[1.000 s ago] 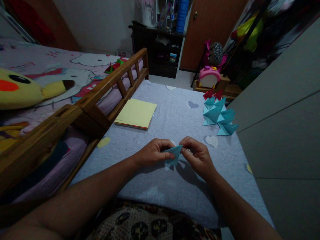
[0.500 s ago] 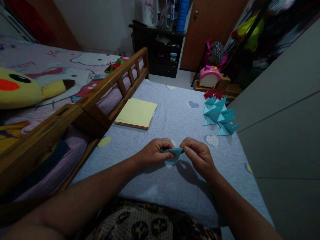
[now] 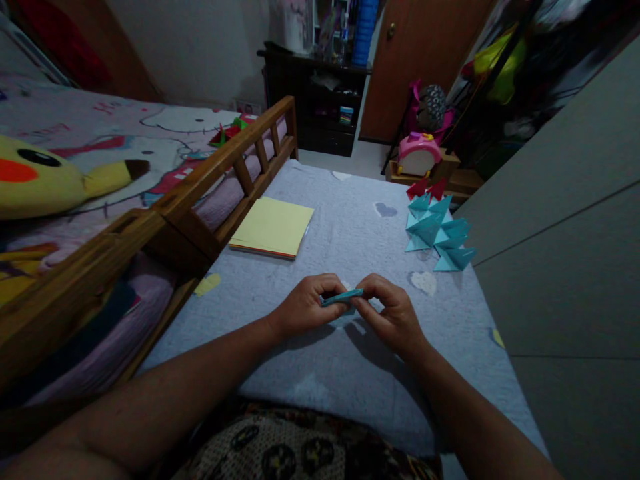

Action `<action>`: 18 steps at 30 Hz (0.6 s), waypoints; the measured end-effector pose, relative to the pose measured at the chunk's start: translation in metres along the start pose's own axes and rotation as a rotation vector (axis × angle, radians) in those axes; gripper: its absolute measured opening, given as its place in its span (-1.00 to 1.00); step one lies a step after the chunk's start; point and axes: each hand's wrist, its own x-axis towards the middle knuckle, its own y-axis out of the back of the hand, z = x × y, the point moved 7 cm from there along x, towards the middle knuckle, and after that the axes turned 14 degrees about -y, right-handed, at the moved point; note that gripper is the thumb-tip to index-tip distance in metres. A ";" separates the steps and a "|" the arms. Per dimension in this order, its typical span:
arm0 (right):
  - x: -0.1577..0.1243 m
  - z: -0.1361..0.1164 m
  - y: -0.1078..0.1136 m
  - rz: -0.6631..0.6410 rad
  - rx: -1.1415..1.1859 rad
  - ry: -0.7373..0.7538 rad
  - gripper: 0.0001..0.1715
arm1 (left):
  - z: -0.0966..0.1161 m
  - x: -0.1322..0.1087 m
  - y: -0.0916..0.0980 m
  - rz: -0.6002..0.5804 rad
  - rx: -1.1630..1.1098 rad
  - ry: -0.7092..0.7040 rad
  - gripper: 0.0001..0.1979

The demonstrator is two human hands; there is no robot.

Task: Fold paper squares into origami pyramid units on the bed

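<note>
My left hand and my right hand meet over a grey-blue sheet and both pinch a small folded piece of blue paper. The paper is seen edge-on as a thin strip between the fingertips of the two hands. Both hands have their fingers curled closed on it, a little above the sheet.
A stack of yellow paper squares lies to the far left of my hands. A cluster of folded blue and red paper pieces sits at the far right. A wooden bed rail runs along the left; a grey cabinet stands on the right.
The blue paper has turned from a visible triangle hanging down to a flat, edge-on strip, and both hands have drawn slightly closer together.
</note>
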 end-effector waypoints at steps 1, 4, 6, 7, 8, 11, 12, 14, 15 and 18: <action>0.000 0.000 0.001 0.002 0.002 0.000 -0.89 | -0.001 0.000 -0.002 -0.015 -0.004 0.006 -0.92; 0.000 -0.002 0.002 0.007 0.011 0.000 -0.86 | -0.004 -0.001 -0.005 -0.052 -0.013 0.008 -0.90; 0.000 -0.003 0.002 0.012 0.019 0.001 -0.86 | -0.004 -0.001 -0.004 -0.052 0.005 0.008 -0.89; 0.000 -0.004 0.002 0.017 0.017 -0.002 -0.88 | -0.004 -0.002 -0.004 -0.046 0.019 0.009 -0.88; 0.000 -0.004 0.001 0.023 0.012 -0.007 -0.91 | -0.004 -0.002 -0.003 -0.038 0.034 0.008 -0.86; 0.001 -0.001 -0.003 0.024 -0.014 -0.040 -0.92 | -0.002 -0.001 -0.003 -0.030 0.061 -0.004 -0.80; 0.001 0.000 -0.004 0.019 -0.016 -0.054 -0.90 | -0.001 -0.001 -0.003 -0.031 0.064 -0.003 -0.79; 0.002 0.002 -0.003 0.014 0.001 -0.077 -0.85 | -0.003 -0.001 -0.004 -0.039 0.061 0.011 -0.78; 0.003 0.003 -0.003 0.013 0.014 -0.086 -0.84 | -0.004 -0.001 -0.005 -0.045 0.054 0.020 -0.77; 0.004 0.005 0.000 -0.003 0.052 -0.104 -0.80 | -0.006 -0.001 -0.007 -0.081 0.028 0.029 -0.75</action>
